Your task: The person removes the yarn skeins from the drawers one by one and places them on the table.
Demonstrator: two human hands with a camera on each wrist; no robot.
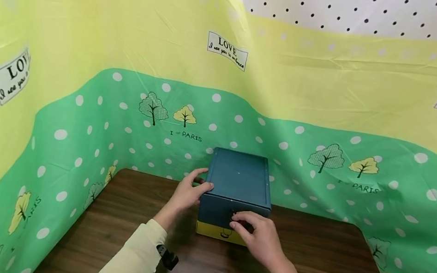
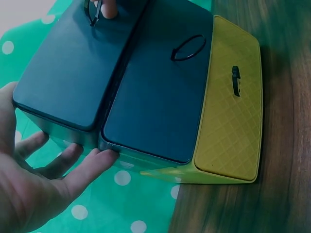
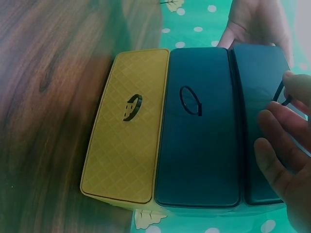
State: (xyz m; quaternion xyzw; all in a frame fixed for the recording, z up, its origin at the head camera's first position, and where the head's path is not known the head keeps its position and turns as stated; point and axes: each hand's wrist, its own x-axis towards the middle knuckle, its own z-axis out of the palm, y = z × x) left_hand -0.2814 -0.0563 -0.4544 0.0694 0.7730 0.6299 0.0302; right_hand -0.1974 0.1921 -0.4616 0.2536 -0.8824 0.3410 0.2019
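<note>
A small drawer box point(image 1: 238, 172) with a blue top stands against the fabric backdrop. Its front has a blue top drawer point(image 2: 68, 73), a blue middle drawer point(image 3: 194, 155) and a quilted yellow bottom drawer point(image 3: 126, 165), each with a black loop pull. My right hand point(image 1: 260, 238) pinches the top drawer's loop pull point(image 3: 278, 92) between thumb and fingers. On the box's left, my left hand point(image 1: 189, 193) rests its thumb near the top front corner and its spread, nearly straight fingers point(image 2: 92, 167) against the side.
Brown wood-grain table point(image 1: 103, 241) lies under and around the box. A green and yellow printed fabric point(image 1: 102, 36) hangs behind it and along both sides. A dark band with a small camera point(image 1: 167, 257) sits on my left wrist.
</note>
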